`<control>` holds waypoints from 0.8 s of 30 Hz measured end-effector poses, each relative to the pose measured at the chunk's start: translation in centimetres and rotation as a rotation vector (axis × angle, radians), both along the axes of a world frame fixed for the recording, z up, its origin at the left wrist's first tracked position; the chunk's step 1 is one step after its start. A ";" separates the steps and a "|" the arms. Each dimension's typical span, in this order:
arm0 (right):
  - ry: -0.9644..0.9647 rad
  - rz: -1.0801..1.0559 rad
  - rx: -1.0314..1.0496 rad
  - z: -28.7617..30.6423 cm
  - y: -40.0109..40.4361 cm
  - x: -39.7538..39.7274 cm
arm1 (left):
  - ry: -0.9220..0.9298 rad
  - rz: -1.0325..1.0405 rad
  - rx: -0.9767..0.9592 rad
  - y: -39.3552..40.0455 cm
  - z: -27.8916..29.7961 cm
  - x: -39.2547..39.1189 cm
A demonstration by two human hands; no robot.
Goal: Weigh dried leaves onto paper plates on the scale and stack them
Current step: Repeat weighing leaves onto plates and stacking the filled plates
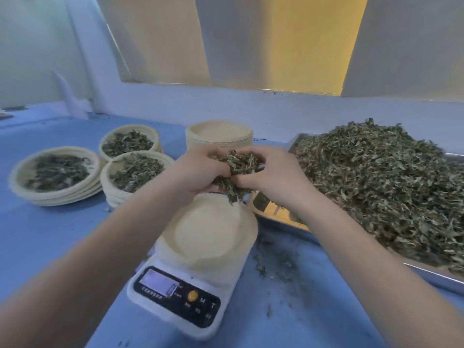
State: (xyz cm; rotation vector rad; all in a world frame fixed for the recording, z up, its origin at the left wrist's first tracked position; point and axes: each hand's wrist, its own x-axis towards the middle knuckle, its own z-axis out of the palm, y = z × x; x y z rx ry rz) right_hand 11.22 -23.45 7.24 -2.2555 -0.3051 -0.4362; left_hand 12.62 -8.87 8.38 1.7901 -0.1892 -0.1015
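**Clump of leaves held over the plate on the scale**

Both hands together above the far rim of an empty paper plate (pixel 208 234), round, pale cream, fluted at the edge, seated on a white digital kitchen scale (pixel 175 297). Left hand (pixel 200 172) and right hand (pixel 273 177) curled round one clump of dried leaves (pixel 237 172), each grip grasping it from its own side, fingertips buried in the crinkled, dull-green mass; a few ragged sprigs hanging down toward the plate's rim. Scale's long axis running from the near-left, where the dark display panel and orange button face the wearer, away to the far-right. Display too blurred to read.

To the right, a shiny metal tray (pixel 278 217) heaped with loose leaves (pixel 376 177). Behind the hands, a tall stack of empty plates (pixel 218 134). To the left, three low stacks of filled plates (pixel 56 172) on the blue bench (pixel 50 234). Leaf crumbs (pixel 261 267) scattered on the bench beside the scale.
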 end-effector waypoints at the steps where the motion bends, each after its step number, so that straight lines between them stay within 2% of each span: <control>1: 0.007 0.025 0.003 -0.2 1.0 -0.1 | 0.009 -0.007 -0.003 1.1 0.0 -0.4; 4: 0.087 0.113 0.026 -0.8 2.6 -0.4 | 0.082 -0.064 0.056 3.8 -0.4 -1.4; 8: 0.237 0.160 -0.172 -1.1 2.4 -0.7 | 0.081 -0.125 0.391 5.7 -1.2 -1.5; 9: 0.272 0.156 -0.159 -1.0 2.2 -0.8 | 0.058 -0.105 0.429 6.0 -1.3 -1.4; 11: 0.301 0.134 -0.089 -0.9 1.9 -0.7 | 0.041 -0.062 0.384 6.5 -1.1 -1.2; 15: 0.273 0.072 -0.129 -0.6 1.7 -0.2 | -0.017 0.014 0.222 6.7 -1.4 -0.5; 20: 0.219 0.090 -0.048 -1.3 2.7 0.2 | -0.232 0.162 0.133 6.2 -3.9 0.4; 24: 0.160 0.120 0.035 -1.5 3.3 0.1 | -0.336 0.396 -0.032 6.4 -6.2 1.1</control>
